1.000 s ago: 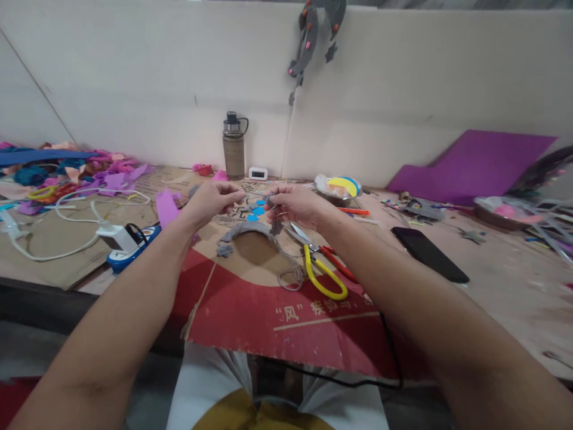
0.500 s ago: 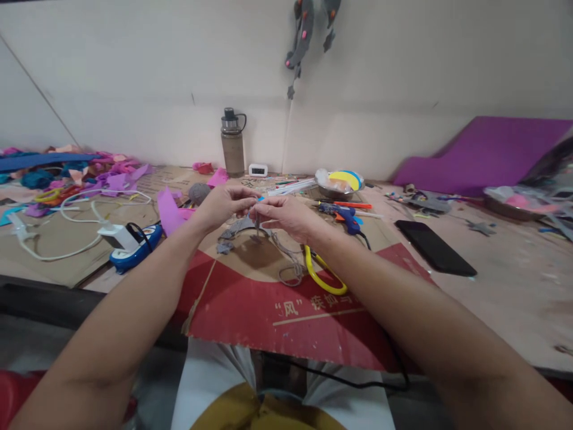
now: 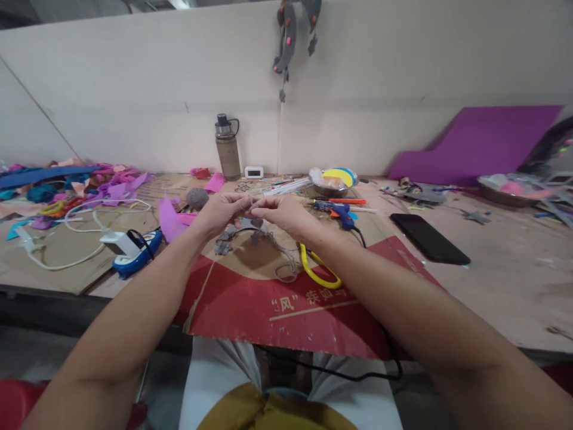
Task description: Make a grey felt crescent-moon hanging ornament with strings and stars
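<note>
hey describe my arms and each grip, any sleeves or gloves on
Your left arm and right arm show no sleeves, and neither wrist wears a watch. The left grip and right grip are ungloved human hands. Whether there are rings is too small to tell.

Left hand [image 3: 224, 214] and right hand [image 3: 286, 218] close together, fingertips nearly touching; anything between them too small to tell. Grey curved felt piece [image 3: 229, 233] just below, grey cord [image 3: 286, 273] beside it. Yellow scissor handle [image 3: 306, 269] near right forearm, on red-and-brown cardboard [image 3: 286, 331]. Blue glue gun [image 3: 344, 216] and black phone [image 3: 430, 239] farther right, bottle [image 3: 228, 158] behind on surface [image 3: 505, 292].
</note>
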Action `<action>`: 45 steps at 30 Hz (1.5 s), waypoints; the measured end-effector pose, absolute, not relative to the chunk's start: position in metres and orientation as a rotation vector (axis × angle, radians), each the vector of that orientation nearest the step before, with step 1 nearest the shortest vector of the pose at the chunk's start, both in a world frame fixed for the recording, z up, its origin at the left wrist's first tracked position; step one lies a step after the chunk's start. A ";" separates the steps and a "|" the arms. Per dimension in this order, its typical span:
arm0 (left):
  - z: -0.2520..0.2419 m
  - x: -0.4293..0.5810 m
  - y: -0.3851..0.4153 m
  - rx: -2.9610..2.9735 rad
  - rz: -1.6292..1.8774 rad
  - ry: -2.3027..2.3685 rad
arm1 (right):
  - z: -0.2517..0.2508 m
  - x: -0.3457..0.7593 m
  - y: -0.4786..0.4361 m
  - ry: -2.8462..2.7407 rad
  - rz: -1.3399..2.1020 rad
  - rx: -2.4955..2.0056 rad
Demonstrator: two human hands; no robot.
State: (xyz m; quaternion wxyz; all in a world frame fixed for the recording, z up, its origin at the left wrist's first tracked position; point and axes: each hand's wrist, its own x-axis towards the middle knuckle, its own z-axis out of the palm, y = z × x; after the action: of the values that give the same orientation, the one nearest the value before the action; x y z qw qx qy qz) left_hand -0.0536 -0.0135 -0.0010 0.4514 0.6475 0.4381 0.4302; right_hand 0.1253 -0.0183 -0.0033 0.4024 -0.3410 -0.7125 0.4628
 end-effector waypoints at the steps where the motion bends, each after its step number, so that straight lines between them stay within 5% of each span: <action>1: -0.002 -0.052 -0.014 1.587 1.030 1.067 | -0.004 0.126 -0.018 -1.829 1.125 -0.885; 22: 0.005 -0.029 -0.028 1.518 1.124 0.945 | 0.000 0.128 -0.016 -1.653 0.826 -0.814; 36: 0.003 -0.030 -0.026 1.596 1.080 0.765 | 0.003 0.134 -0.016 -1.537 1.513 -0.645; 45: 0.004 -0.028 -0.028 1.641 1.084 0.784 | 0.004 0.132 -0.023 -1.535 1.385 -0.655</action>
State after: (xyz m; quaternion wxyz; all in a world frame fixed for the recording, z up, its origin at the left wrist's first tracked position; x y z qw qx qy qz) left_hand -0.0282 -0.0281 0.0041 0.4902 0.6756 0.3227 0.4463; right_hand 0.1316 -0.0229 0.0036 0.4673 -0.2671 -0.6257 0.5647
